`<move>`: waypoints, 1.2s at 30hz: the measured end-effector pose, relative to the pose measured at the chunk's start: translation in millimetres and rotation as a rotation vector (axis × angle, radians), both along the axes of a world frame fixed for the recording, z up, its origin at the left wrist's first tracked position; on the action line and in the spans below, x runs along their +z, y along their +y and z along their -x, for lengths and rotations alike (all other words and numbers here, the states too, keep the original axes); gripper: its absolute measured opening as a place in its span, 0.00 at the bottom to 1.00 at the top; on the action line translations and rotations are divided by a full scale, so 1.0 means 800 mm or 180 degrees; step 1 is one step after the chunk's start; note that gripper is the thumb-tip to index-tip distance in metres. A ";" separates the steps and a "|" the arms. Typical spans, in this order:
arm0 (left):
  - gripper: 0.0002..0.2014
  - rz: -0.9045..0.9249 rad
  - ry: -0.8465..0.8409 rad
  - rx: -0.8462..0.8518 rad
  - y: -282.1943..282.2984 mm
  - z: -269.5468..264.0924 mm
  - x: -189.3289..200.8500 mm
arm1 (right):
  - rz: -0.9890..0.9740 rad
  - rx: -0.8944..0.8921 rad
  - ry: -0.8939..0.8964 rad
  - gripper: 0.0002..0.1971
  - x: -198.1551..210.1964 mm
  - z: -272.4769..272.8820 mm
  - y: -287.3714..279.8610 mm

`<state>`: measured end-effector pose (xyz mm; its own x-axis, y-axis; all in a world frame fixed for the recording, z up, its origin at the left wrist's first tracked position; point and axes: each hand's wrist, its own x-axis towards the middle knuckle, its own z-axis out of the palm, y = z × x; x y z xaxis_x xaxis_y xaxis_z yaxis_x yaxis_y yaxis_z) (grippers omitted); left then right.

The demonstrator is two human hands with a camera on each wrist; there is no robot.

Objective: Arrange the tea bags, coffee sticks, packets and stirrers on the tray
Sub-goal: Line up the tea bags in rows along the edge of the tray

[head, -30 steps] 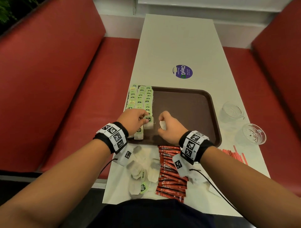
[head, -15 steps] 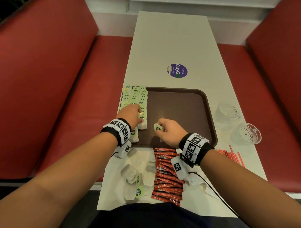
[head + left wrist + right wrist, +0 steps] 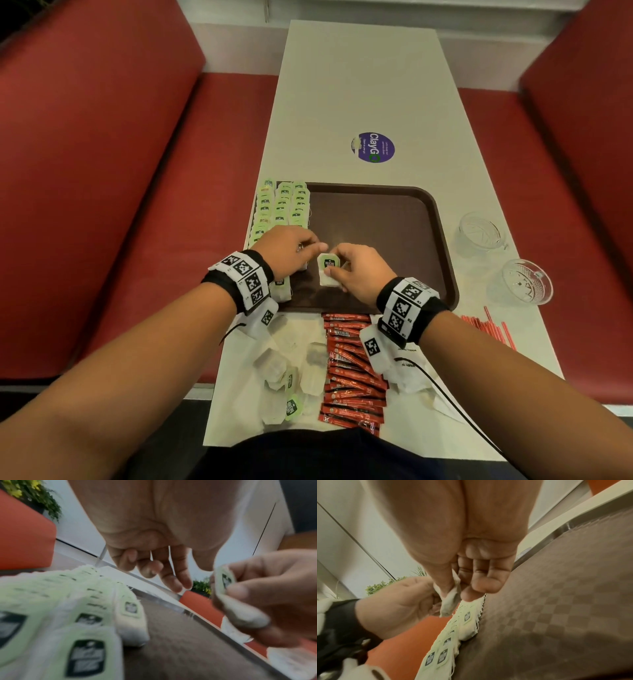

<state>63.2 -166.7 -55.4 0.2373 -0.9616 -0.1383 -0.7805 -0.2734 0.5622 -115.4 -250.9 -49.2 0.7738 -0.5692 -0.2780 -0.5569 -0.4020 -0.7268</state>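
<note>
Now your right hand [image 3: 356, 270] pinches one tea bag [image 3: 328, 270] just above the brown tray [image 3: 404, 219].

That bag hangs near the tray's near-left part, beside the rows of tea bags [image 3: 284, 209] along its left edge; your left hand [image 3: 291, 250] hovers over those rows, fingers loosely curled, holding nothing visible; loose tea bags [image 3: 291, 373] and red coffee sticks [image 3: 349, 373] lie on the desk [image 3: 359, 85] nearer you; red stirrers [image 3: 493, 329] and two glass cups [image 3: 479, 233] sit to the tray's right.

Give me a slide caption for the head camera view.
Right hand pinches a tea bag above the brown tray.
</note>
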 end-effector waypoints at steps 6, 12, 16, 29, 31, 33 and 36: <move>0.13 0.0417 0.0598 -0.0154 0.016 0.011 0.019 | -0.0193 -0.0217 -0.0428 0.16 0.003 -0.009 0.002; 0.02 0.0437 0.0287 -0.0180 0.016 0.002 0.024 | -0.0036 -0.0136 -0.0338 0.21 0.005 -0.017 0.002; 0.02 0.0404 0.0319 0.0074 0.016 -0.005 0.011 | -0.0066 -0.0229 -0.0216 0.22 -0.004 -0.012 -0.004; 0.05 -0.0791 -0.0236 0.0205 -0.009 -0.036 -0.023 | 0.0412 0.1402 0.1331 0.11 -0.012 0.010 0.007; 0.09 -0.0665 -0.0349 0.0287 -0.013 -0.038 -0.022 | 0.0434 0.1412 0.1348 0.12 -0.010 0.010 0.009; 0.12 -0.0501 -0.0474 0.0263 -0.015 -0.033 -0.020 | 0.0455 0.1422 0.1361 0.12 -0.010 0.011 0.009; 0.16 -0.0648 -0.0603 -0.0046 -0.011 -0.019 -0.021 | 0.0466 0.1402 0.1382 0.12 -0.010 0.014 0.011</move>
<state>78.6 -175.9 -72.6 0.2639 -0.9219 -0.2836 -0.8711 -0.3540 0.3405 -126.9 -241.8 -57.3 0.7782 -0.2792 -0.5625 -0.5484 -0.7387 -0.3920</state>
